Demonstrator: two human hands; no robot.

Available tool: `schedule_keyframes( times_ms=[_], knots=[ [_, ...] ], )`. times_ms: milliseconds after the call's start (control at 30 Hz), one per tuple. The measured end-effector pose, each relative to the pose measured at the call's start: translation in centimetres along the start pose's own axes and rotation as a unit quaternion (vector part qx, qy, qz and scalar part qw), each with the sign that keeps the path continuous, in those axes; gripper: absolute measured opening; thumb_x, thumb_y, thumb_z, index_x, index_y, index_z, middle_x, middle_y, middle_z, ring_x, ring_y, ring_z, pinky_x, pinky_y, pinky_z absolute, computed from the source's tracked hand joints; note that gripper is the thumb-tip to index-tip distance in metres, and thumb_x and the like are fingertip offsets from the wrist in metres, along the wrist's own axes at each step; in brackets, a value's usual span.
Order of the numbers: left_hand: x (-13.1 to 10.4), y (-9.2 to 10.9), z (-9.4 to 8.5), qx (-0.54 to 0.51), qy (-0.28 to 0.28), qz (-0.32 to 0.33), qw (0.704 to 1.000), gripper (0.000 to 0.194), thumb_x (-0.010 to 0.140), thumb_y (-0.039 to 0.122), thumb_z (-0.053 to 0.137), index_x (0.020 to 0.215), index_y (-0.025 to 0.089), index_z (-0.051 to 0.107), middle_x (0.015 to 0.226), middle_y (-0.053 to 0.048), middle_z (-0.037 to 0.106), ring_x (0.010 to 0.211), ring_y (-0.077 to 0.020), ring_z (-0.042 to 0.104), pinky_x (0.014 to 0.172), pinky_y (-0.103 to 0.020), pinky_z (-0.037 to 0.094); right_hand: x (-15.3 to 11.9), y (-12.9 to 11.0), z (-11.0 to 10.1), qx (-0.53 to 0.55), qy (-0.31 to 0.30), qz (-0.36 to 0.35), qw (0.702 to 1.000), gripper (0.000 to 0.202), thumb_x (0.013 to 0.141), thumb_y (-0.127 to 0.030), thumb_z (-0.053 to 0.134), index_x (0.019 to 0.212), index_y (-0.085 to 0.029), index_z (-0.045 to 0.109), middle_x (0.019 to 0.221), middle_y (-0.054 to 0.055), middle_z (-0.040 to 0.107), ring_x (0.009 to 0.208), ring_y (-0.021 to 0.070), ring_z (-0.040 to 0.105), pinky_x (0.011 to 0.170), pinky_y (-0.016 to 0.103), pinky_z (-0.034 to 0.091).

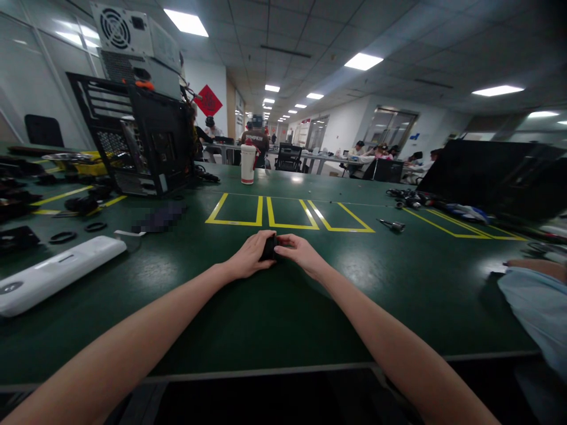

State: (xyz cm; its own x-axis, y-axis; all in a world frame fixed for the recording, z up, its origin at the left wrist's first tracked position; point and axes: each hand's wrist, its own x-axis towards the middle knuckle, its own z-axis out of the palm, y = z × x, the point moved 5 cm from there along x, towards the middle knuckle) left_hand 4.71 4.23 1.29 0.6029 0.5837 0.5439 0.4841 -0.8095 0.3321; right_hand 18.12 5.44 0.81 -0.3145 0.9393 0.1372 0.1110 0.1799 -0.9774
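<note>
A small black object (268, 248) is between my two hands, just above or on the green table (283, 319), in front of the yellow taped outlines. My left hand (250, 255) wraps round its left side, fingers bent over it. From the right, my right hand (297, 252) pinches its edge with thumb and fingers. The fingers cover much of the object, so its exact shape cannot be made out.
A white device (62, 271) lies at the left, near black rings (62, 237). Behind stand an open computer case (146, 139) and a white cup (248, 162). A metal-tipped tool (392, 225) lies right. Another person's sleeve (538, 307) rests at the right edge.
</note>
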Motion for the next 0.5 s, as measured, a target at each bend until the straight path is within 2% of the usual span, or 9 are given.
schedule_keyframes(
  times_ms=[167,267,367,500],
  knots=[
    [0.01,-0.22,0.05,0.007,0.005,0.002,1.0,0.062,0.072,0.025,0.058,0.123,0.019,0.024,0.119,-0.011,0.04,0.112,-0.0253,0.041,0.096,-0.044,0.033,-0.16,-0.31,0.3,0.005,-0.029,-0.03,0.999,0.037,0.058,-0.024,0.069,0.092,-0.018,0.056,0.094,0.004,0.06,0.091,0.016,0.055,0.088,0.037,0.039],
    [0.01,-0.14,0.05,0.007,0.002,0.001,1.0,0.063,0.071,0.025,0.058,0.123,0.02,0.023,0.12,-0.011,0.04,0.112,-0.0258,0.041,0.095,-0.045,0.033,-0.4,-0.22,0.5,0.038,-0.036,-0.009,0.999,0.035,0.06,-0.028,0.068,0.091,-0.02,0.055,0.088,0.002,0.06,0.089,0.0151,0.055,0.085,0.036,0.041],
    [0.01,-0.01,-0.02,0.001,0.002,0.003,1.0,0.064,0.071,0.024,0.059,0.124,0.021,0.023,0.122,-0.011,0.039,0.114,-0.026,0.039,0.096,-0.045,0.032,-0.31,0.19,0.53,0.071,-0.014,0.015,0.997,0.029,0.064,-0.035,0.064,0.087,-0.021,0.055,0.084,0.001,0.06,0.085,0.0145,0.056,0.08,0.034,0.045],
    [-0.01,0.06,-0.12,0.0,0.006,0.005,1.0,0.063,0.071,0.024,0.059,0.123,0.02,0.024,0.121,-0.011,0.039,0.112,-0.0251,0.04,0.097,-0.043,0.032,0.12,0.48,0.42,0.059,0.008,0.004,0.998,0.036,0.06,-0.031,0.068,0.092,-0.02,0.056,0.094,0.004,0.059,0.09,0.0163,0.054,0.081,0.035,0.044]
  ],
)
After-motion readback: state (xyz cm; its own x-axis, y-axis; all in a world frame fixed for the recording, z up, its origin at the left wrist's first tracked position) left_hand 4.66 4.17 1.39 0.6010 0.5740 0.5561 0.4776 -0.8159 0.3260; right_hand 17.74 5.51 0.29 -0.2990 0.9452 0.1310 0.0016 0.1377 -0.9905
